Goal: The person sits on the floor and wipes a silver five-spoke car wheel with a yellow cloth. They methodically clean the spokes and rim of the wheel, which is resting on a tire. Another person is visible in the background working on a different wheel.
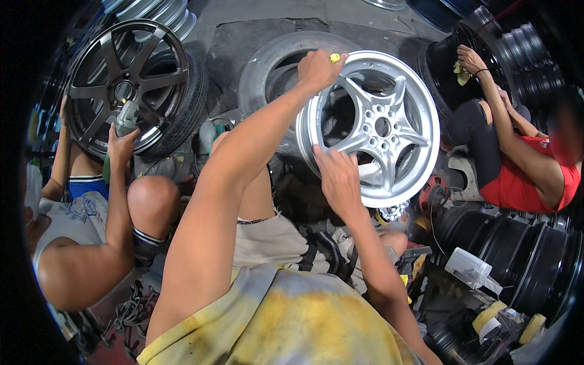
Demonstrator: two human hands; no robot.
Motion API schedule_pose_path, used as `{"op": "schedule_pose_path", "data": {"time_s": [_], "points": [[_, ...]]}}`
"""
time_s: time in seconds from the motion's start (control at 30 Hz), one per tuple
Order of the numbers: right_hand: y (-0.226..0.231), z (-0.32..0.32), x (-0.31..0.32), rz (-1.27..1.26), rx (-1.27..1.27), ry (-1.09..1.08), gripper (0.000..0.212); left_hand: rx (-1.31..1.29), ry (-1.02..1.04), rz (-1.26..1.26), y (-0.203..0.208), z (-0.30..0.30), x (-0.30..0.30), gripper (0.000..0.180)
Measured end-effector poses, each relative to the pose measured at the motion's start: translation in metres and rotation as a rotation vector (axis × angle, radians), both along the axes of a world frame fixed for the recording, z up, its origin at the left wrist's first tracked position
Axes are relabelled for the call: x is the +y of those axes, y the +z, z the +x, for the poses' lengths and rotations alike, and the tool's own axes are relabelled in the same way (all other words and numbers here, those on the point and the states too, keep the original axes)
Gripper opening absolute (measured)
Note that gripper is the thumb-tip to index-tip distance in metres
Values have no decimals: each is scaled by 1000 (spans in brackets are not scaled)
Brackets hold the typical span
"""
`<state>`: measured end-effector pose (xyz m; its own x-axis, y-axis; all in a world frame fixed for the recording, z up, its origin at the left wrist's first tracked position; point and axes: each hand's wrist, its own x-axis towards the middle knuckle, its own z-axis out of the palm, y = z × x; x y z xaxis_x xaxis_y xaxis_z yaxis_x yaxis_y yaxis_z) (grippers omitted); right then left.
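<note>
A silver multi-spoke alloy wheel rim point(392, 106) is propped, face toward me, against a worn tire point(255, 79). My left hand point(319, 70) is closed at the rim's upper left edge. A small yellow piece point(334, 58) pokes out of that fist; the rest of it is hidden in the fingers, so its kind does not show. My right hand point(340, 179) is at the rim's lower left, fingers extended against the lip and spokes. One finger points up along the lip. Nothing shows in this hand.
To the left, a co-worker holds a grey power tool point(128, 118) against a dark wheel rim point(125, 88) leaning on a tire. At right, a person in red point(529, 176) wipes a black rim with a yellow cloth point(462, 73). Black rims point(517, 255) are stacked at lower right.
</note>
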<state>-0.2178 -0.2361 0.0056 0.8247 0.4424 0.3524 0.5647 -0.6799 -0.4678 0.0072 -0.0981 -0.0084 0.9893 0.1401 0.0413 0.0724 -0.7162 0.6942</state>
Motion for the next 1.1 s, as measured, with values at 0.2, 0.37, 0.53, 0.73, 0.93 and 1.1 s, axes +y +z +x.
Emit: {"op": "schedule_pose_path", "data": {"time_s": [0.2, 0.37, 0.53, 0.73, 0.93, 1.1], "points": [[9, 47, 22, -97, -56, -29, 31, 115, -69, -132, -10, 13, 8, 69], [1, -25, -20, -113, 63, 77, 42, 153, -110, -185, -32, 24, 14, 73], [8, 43, 8, -140, -88, 57, 35, 206, -203, -242, -35, 35, 13, 79], [2, 34, 2, -131, -60, 83, 32, 299, -182, -233, -18, 31, 37, 84], [1, -52, -50, -67, 99, 72, 39, 323, 75, -708, 2, 34, 52, 66], [10, 24, 0, -65, -10, 68, 36, 284, -261, -220, 0, 18, 21, 68]]}}
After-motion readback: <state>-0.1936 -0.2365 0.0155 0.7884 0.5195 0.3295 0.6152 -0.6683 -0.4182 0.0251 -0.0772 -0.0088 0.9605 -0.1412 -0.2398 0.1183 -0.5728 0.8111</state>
